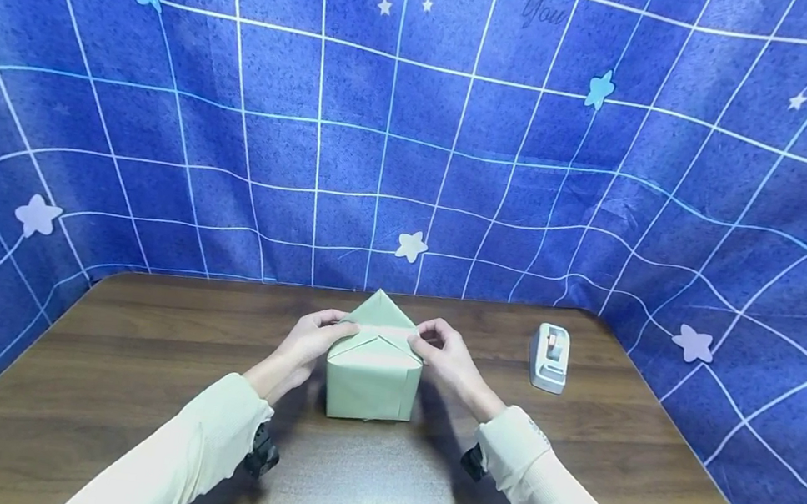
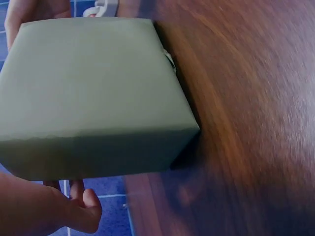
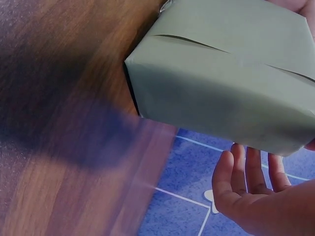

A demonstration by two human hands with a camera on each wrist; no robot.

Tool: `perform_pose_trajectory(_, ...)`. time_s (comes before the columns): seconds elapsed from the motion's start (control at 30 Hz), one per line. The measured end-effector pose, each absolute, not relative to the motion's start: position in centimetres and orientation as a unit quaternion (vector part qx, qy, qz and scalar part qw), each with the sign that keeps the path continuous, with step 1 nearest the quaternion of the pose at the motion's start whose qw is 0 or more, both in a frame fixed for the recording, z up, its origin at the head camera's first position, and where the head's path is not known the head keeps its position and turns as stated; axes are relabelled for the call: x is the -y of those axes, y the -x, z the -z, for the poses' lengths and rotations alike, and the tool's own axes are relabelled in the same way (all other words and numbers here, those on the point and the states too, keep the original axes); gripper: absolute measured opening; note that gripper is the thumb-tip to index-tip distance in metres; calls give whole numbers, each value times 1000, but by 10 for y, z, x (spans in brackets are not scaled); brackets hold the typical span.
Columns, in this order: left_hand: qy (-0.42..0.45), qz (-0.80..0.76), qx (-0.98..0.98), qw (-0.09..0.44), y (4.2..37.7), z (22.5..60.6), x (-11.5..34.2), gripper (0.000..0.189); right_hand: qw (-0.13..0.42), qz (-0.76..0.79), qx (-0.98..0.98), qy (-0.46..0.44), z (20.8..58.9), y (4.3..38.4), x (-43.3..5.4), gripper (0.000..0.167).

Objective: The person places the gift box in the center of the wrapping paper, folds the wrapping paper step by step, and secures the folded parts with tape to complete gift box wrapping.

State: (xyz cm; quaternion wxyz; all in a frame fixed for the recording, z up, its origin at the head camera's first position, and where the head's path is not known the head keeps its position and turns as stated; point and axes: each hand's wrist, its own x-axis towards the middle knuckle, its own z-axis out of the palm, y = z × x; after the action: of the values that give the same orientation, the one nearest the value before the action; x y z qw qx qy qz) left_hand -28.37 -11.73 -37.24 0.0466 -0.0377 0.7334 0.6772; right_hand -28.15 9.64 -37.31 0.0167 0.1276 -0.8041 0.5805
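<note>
A box wrapped in pale green paper (image 1: 372, 387) stands on the table, its top end toward the head camera partly folded. A pointed flap of the wrapping paper (image 1: 379, 309) rises at the far side of the box. My left hand (image 1: 305, 345) pinches the paper at the flap's left edge, thumb on top. At the right edge my right hand (image 1: 452, 363) pinches the paper between thumb and curled fingers. The left wrist view shows a smooth side of the wrapped box (image 2: 93, 78); in the right wrist view, slits of overlapping paper cross the box (image 3: 216, 88).
A white tape dispenser (image 1: 550, 358) sits on the brown wooden table (image 1: 156, 356), right of the box. Behind the table hangs a blue curtain (image 1: 355, 154) with white lines and stars. Dark wrist devices (image 1: 261, 451) are strapped under both sleeves.
</note>
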Motion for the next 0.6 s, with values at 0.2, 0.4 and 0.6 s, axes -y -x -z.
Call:
perform_pose_trajectory(0.2, 44, -693, -717, 57, 283, 372, 118, 32, 27, -561, 815, -146, 370, 284, -95, 19)
perform_pose_trajectory(0.4, 49, -699, -710, 64, 285, 375, 120, 34, 51, -559, 812, -162, 370, 288, -92, 16)
perform_pose_trajectory(0.6, 43, -719, -690, 70, 284, 374, 121, 36, 54, -567, 807, -156, 375, 290, -90, 14)
